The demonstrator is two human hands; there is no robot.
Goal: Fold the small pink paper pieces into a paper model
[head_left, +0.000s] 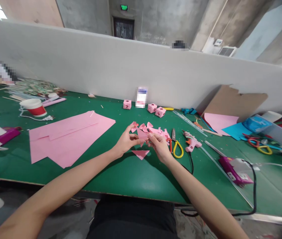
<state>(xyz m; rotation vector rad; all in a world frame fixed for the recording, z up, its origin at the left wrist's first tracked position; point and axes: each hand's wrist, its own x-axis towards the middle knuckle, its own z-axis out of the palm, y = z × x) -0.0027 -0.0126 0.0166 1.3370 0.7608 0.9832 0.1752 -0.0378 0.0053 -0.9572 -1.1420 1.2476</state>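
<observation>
Between my two hands is a small pink paper piece (142, 134) with a pointed corner, held above the green table. My left hand (126, 141) pinches its left side between thumb and fingers. On the right side, my right hand (158, 144) grips it with closed fingertips. Just below lies a pink paper triangle (141, 154), flat on the table. Several curled pink paper scraps (159, 132) are heaped behind my hands. To the right of my right hand are scissors (177, 146) with red and yellow handles, then a pink glue gun (192, 142).
Large pink paper sheets (68, 139) lie at left, near a red and white cup (35, 108). Pink paper cubes (127, 104) stand at the back by the grey partition (93, 69). A purple power strip (234, 170) with a black cable is at right, with cardboard (233, 103) behind.
</observation>
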